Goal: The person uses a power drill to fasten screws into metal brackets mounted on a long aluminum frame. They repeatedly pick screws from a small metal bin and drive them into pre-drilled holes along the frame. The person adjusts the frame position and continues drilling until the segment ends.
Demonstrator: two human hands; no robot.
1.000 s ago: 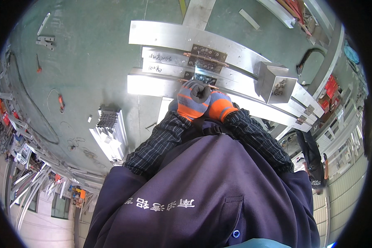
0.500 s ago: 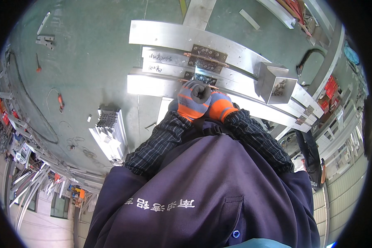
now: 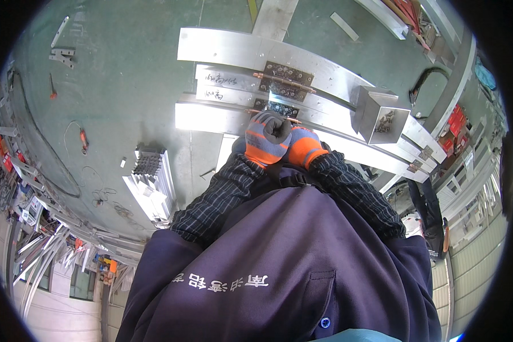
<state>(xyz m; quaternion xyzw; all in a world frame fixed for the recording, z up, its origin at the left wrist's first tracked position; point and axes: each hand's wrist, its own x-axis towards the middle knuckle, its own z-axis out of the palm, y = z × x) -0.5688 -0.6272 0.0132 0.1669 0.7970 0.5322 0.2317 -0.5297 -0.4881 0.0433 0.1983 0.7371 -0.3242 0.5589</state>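
Observation:
Both my hands wear grey and orange work gloves and meet close to my body, at the near edge of long metal profiles. My left hand [image 3: 267, 137] is closed, its fingers curled against each other; what they hold, if anything, is hidden. Beside it, my right hand [image 3: 303, 143] is partly covered by the left, and its fingers do not show. Just beyond them lies a dark hinge [image 3: 276, 107] with a copper-coloured pin along its near side. A second dark hinge [image 3: 290, 80] with a similar pin sits farther off on the far profile [image 3: 222, 47].
An open metal box [image 3: 376, 114] with small fasteners inside stands on the profiles to the right. More small hinges [image 3: 417, 165] are at the profiles' right end. A bundle of white profiles [image 3: 153, 188] rests on the green floor at left, near loose cables [image 3: 100, 196].

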